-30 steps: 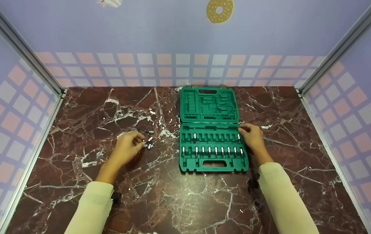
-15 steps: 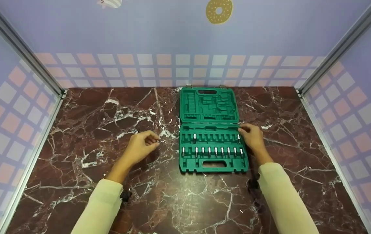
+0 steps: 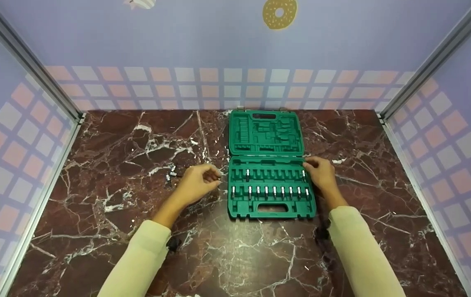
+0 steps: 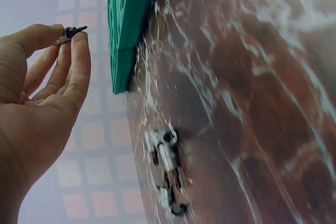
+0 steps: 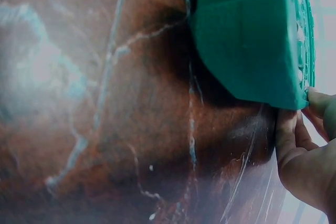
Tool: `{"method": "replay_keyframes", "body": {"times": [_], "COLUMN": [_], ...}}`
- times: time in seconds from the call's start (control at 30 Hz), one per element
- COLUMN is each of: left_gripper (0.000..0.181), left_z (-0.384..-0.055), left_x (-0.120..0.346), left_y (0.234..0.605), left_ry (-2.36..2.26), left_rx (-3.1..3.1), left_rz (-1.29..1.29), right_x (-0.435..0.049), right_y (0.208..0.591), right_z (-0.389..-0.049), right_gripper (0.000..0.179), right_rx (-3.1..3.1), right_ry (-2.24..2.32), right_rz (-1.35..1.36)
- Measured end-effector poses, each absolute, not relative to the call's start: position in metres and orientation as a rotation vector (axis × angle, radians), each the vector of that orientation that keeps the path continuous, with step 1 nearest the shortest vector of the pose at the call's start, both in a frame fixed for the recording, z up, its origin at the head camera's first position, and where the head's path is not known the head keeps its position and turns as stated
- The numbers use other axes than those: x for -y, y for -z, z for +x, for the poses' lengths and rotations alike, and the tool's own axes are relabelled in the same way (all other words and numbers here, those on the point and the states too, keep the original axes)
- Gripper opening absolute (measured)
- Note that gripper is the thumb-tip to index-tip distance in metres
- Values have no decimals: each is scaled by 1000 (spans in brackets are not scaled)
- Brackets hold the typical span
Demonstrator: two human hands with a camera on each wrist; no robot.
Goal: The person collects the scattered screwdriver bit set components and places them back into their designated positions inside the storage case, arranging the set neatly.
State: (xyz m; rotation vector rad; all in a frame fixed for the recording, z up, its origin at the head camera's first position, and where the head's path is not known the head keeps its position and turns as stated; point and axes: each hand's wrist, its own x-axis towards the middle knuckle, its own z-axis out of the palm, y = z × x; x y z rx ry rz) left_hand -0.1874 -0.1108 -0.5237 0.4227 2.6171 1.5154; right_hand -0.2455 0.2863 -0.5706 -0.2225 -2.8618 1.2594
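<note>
My left hand (image 3: 199,181) is just left of the open green tool case (image 3: 272,209). Between thumb and fingertips it pinches a bit socket (image 4: 68,34), silver at the base with a thin black tip. That piece is too small to make out in the head view. At the case's right edge my right hand (image 3: 320,173) grips the side, thumb at the rim and fingers against the outer wall (image 5: 247,51). Bit sockets (image 3: 274,191) stand along the lower row of slots. The upper row holds one bit socket (image 3: 247,175) near its left end and another (image 3: 303,175) at its right end.
Several loose bit sockets (image 4: 169,156) lie on the marbled tabletop (image 3: 235,255), behind and left of my left hand. The case lid (image 3: 266,132) lies folded back toward the tiled rear wall (image 3: 186,88). Side panels bound the table on both sides.
My left hand has moved right from the loose bit sockets to near the case's left edge, carrying one bit socket. The right hand and the case have stayed in place.
</note>
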Motion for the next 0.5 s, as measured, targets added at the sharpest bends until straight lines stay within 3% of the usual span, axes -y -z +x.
{"method": "replay_keyframes", "body": {"times": [0.5], "left_gripper": [13], "left_z": [-193], "left_x": [75], "left_y": [529], "left_ry": [-1418], "left_rx": [-2582], "left_rz": [578], "right_x": [-284], "right_y": [570], "right_z": [-244], "right_gripper": [31], "right_rx": [2846], "right_ry": [-1261], "right_rz": [-229]}}
